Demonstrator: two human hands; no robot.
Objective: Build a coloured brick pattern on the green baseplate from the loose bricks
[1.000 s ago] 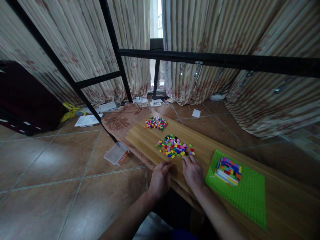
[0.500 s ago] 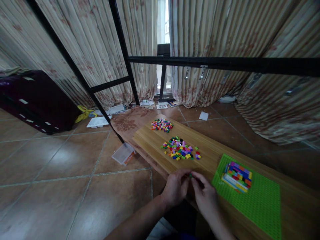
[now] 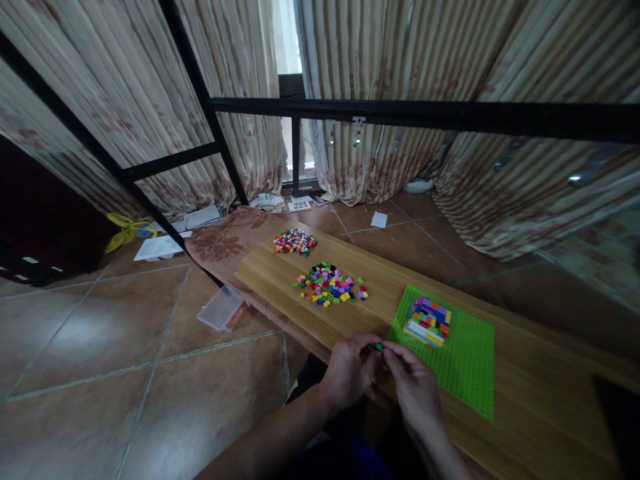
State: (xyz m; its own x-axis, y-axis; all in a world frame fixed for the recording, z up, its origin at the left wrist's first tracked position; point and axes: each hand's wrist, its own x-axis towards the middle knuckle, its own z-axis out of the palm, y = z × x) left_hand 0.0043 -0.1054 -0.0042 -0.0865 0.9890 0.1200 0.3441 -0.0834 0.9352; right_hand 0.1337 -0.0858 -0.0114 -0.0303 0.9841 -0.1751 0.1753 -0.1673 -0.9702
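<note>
Between the fingertips of both hands is a small green building brick (image 3: 379, 347), partly hidden by the fingers. My left hand (image 3: 347, 370) pinches it from the left and my right hand (image 3: 411, 380) from the right, close above the table's near edge. Beyond my right hand lies a green baseplate (image 3: 467, 363), with a low block of multicoloured bricks (image 3: 429, 321) built on it. Farther off to the left, a loose pile of coloured bricks (image 3: 330, 285) is spread over the wooden table (image 3: 373, 319).
A second pile of smaller coloured pieces (image 3: 295, 242) sits at the table's far end. On the floor to the left is a clear plastic box (image 3: 223, 308). A black metal frame (image 3: 400, 108) crosses in front of the curtains. A dark suitcase (image 3: 45, 220) stands far left.
The view has swung to the right, so the table, piles and baseplate appear farther left. Both hands keep their pinch on the green brick near the table edge.
</note>
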